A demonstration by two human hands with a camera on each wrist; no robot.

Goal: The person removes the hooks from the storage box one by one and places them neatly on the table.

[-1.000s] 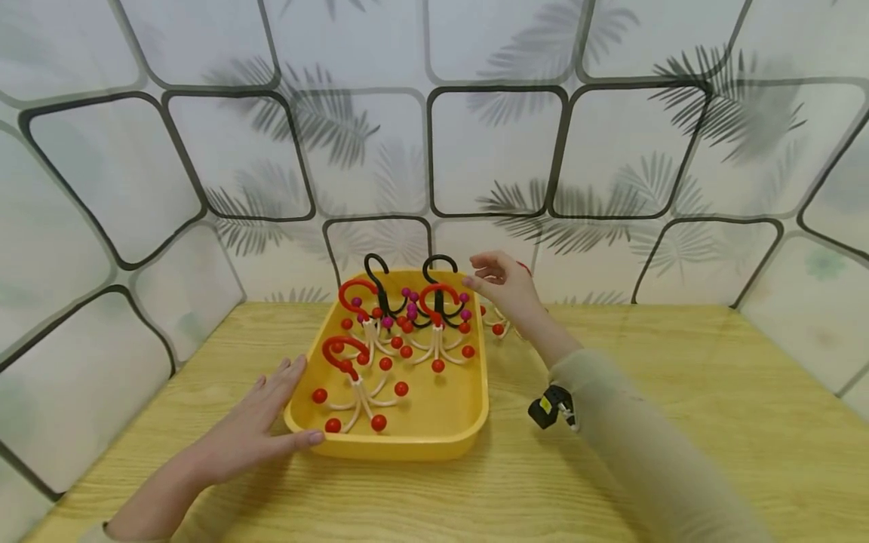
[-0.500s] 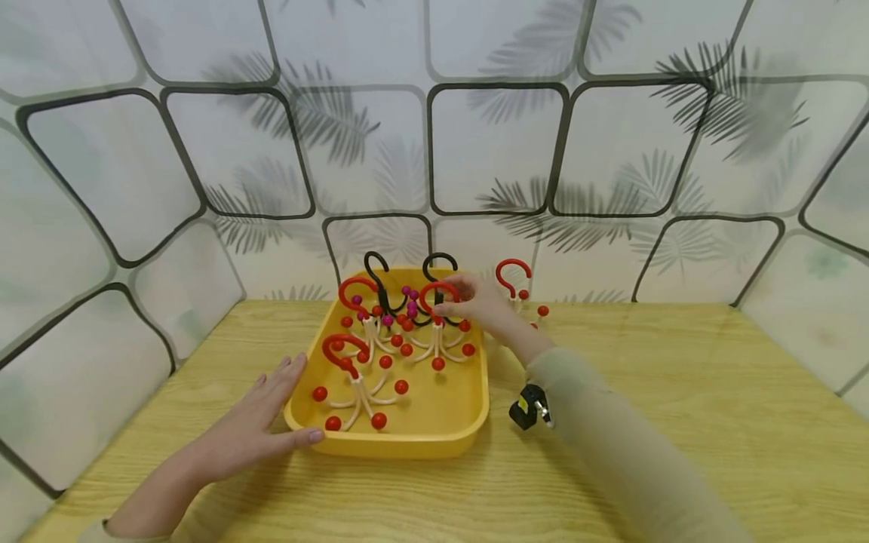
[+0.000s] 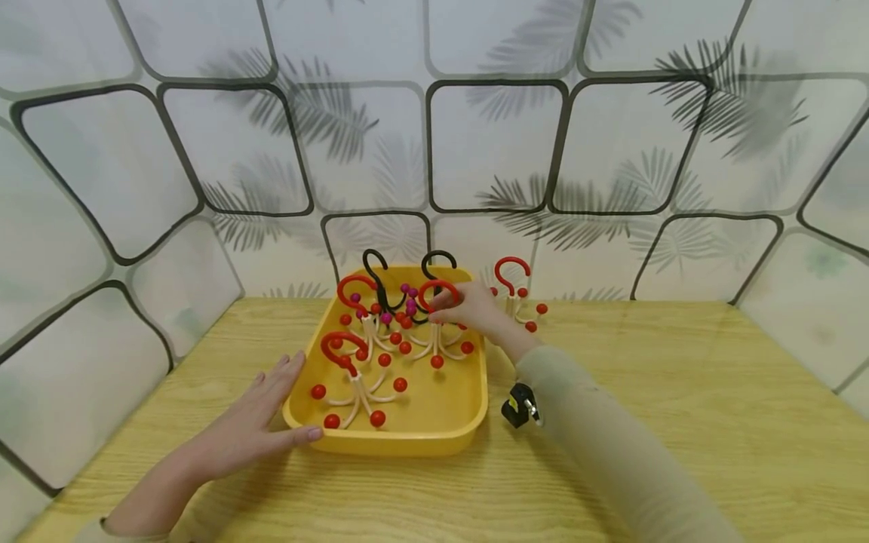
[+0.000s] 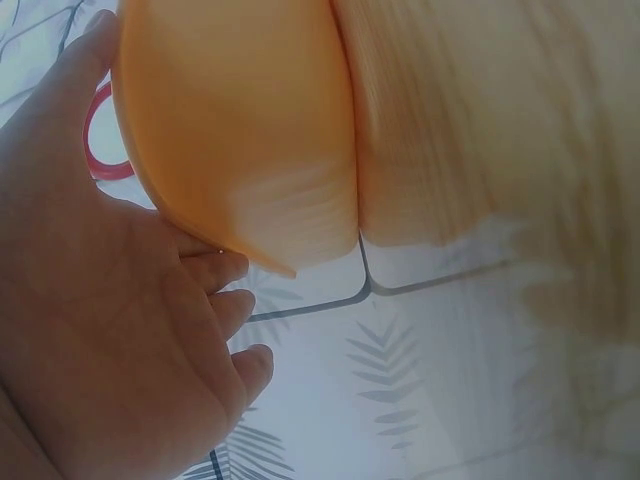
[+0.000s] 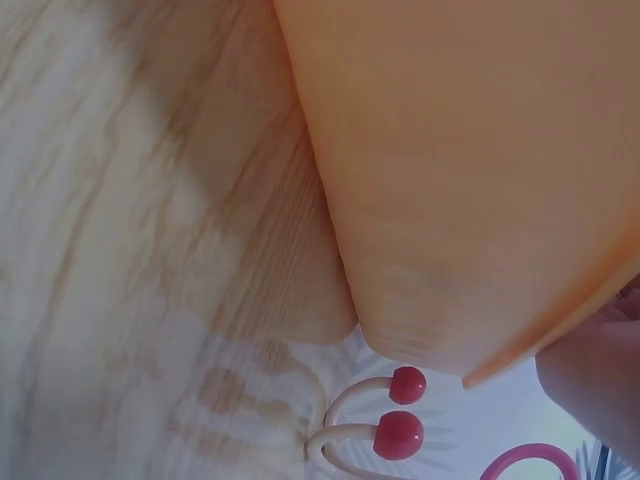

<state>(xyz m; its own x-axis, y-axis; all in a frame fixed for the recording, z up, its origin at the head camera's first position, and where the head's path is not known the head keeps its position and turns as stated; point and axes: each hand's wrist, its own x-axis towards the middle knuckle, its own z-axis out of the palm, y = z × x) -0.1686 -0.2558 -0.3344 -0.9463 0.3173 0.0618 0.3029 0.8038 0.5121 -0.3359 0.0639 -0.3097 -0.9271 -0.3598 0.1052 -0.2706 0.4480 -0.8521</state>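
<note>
A yellow tray (image 3: 400, 445) holds several multi-hook hangers. Red hooks, cream arms and red balls mark the front-left hanger (image 3: 356, 385), the back-left hanger (image 3: 369, 324) and the right hanger (image 3: 437, 348). Behind them stand a black hanger (image 3: 382, 294) with purple balls and another black hook (image 3: 440, 256). My right hand (image 3: 475, 305), reaching over the tray's right rim, pinches the right red-hooked hanger near the base of its hook. My left hand (image 3: 247, 434) rests against the tray's front-left corner with extended fingers, thumb on the near rim (image 4: 145, 190).
One red-hooked hanger (image 3: 512, 283) stands on the wooden table (image 3: 652, 392) just right of the tray; its red balls (image 5: 400, 435) show in the right wrist view. A patterned wall (image 3: 495, 143) rises behind the table.
My right hand has moved left from beside the hanger on the table, over the tray rim, to the right red-hooked hanger inside. The left hand has stayed on the tray.
</note>
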